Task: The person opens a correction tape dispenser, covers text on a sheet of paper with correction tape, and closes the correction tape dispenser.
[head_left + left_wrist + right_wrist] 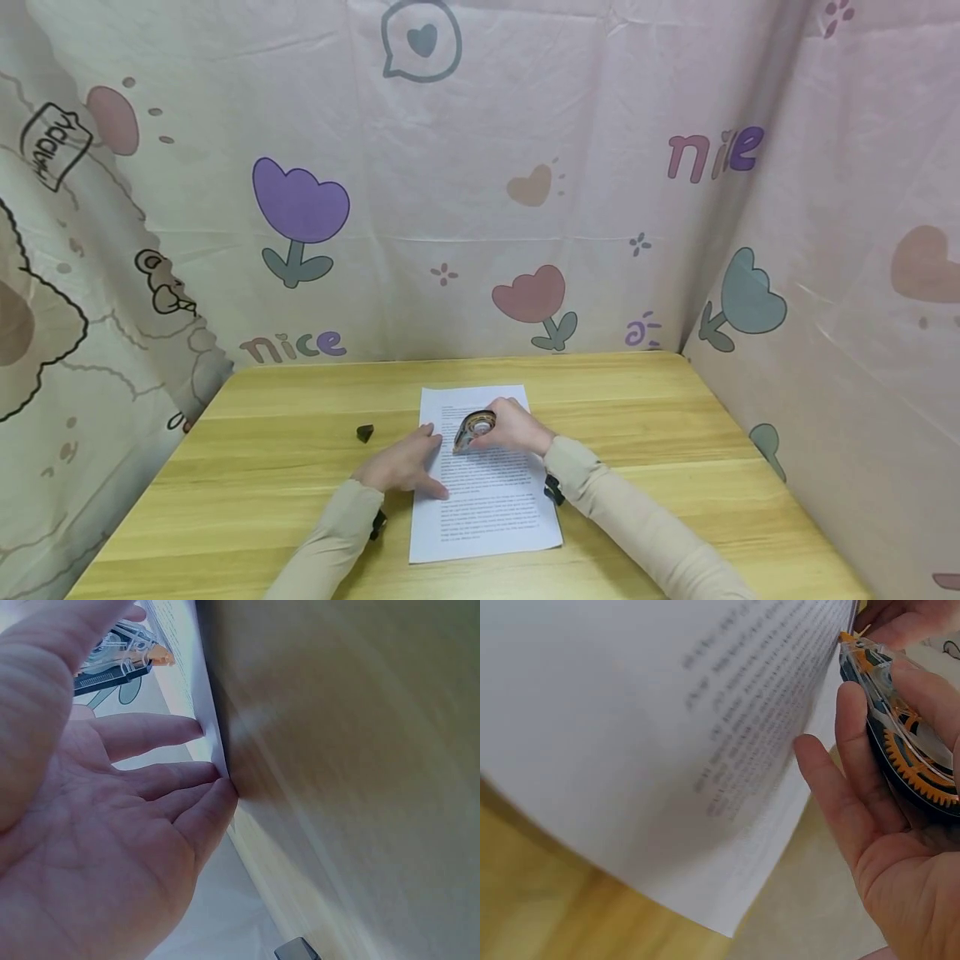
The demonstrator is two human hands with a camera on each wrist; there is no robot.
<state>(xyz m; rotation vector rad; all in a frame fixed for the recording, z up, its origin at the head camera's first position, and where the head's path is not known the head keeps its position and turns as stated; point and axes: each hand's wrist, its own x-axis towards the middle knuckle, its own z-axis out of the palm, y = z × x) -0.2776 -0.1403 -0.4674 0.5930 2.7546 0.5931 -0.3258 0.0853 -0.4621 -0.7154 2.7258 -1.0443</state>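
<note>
A printed sheet of paper (487,521) lies on the wooden table. My right hand (517,427) grips a correction tape dispenser (476,427) over the upper part of the text. In the right wrist view the dispenser (911,742) shows orange gears inside a clear case, its orange tip (846,636) right at the printed page. At the left edge of the paper rests my left hand (405,462), fingers spread and fingertips (225,784) on the sheet's border, holding nothing.
A small dark cap-like piece (364,432) lies on the table (292,417), left of the paper. Behind the table hangs a patterned curtain (420,208), which also runs down both sides.
</note>
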